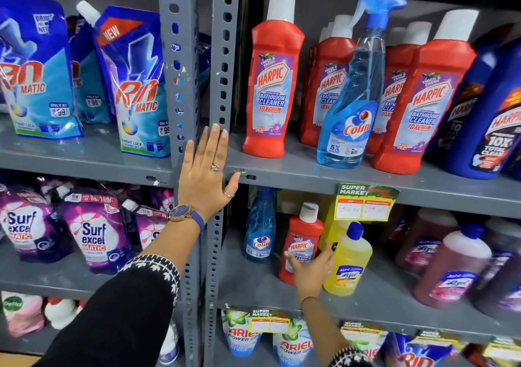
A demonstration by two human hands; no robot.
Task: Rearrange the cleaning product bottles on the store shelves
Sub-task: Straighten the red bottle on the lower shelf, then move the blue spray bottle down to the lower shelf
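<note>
My right hand (pixel 310 271) wraps around a small red Harpic bottle (pixel 303 234) on the middle shelf, between a blue Colin spray bottle (pixel 259 234) and a yellow Lizol bottle (pixel 348 262). My left hand (pixel 207 175) lies flat with fingers spread against the grey upright post (pixel 222 56) and the edge of the upper shelf (pixel 310 175). On that upper shelf stand a lone red Harpic bottle (pixel 272 84), a tall blue Colin spray bottle (pixel 358 90) and several more red Harpic bottles (pixel 423 104).
Dark blue Harpic bottles (pixel 490 118) crowd the upper shelf's right end. Brownish Lizol bottles (pixel 451 268) fill the middle shelf's right. Rin pouches (pixel 135 84) and Surf Excel pouches (pixel 93 234) occupy the left bay. Ariel pouches (pixel 293 344) sit below. A price tag (pixel 363 203) hangs from the upper shelf.
</note>
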